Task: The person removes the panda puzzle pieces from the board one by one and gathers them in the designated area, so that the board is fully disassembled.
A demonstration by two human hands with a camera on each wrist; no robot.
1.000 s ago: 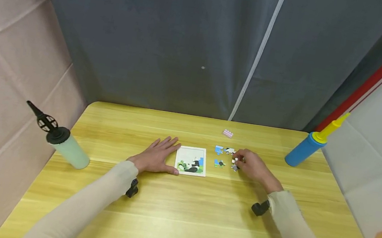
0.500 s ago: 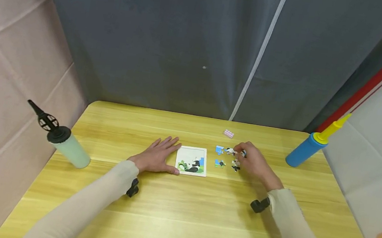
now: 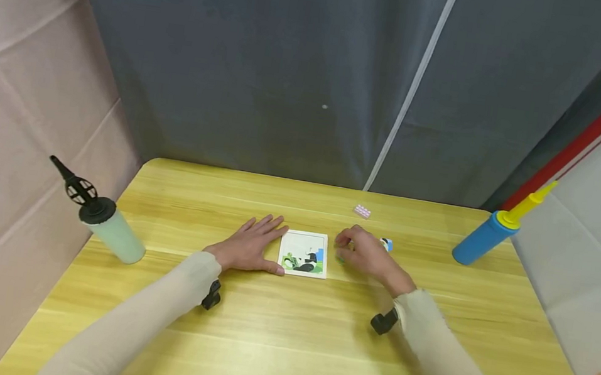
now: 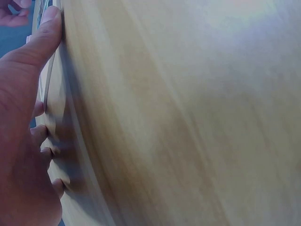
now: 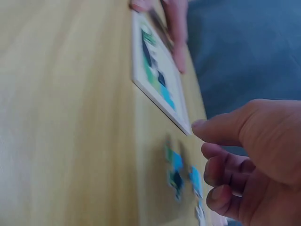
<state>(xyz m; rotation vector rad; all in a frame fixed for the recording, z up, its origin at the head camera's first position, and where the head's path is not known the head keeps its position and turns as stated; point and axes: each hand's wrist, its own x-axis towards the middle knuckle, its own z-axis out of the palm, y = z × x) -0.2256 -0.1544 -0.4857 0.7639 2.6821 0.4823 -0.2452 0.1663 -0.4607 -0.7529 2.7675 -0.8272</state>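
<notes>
My left hand (image 3: 247, 247) rests with spread fingers at the left edge of a small puzzle tray (image 3: 305, 236). Its thumb lies along the tray's lower left corner. The white-framed tray holds a partly filled panda picture in green, black and blue; its upper part is bare white. My right hand (image 3: 368, 253) hovers just right of the tray over loose jigsaw pieces, mostly hiding them in the head view. In the right wrist view, its thumb stands apart from loosely curled fingers, with nothing seen between them. Below are a green-and-blue puzzle piece (image 5: 174, 162) and a blue puzzle piece (image 5: 195, 179).
Another puzzle piece (image 3: 386, 244) lies right of my right hand. A pink toy brick (image 3: 362, 211) lies farther back on the wooden table (image 3: 280, 343). At the left stands a pale green bottle with a black top (image 3: 117, 236); a blue pump with yellow nozzle (image 3: 483, 240) stands right.
My right hand has left the rightmost puzzle piece, which stays on the table, and has moved left toward the tray, over the other pieces. My left hand keeps its place.
</notes>
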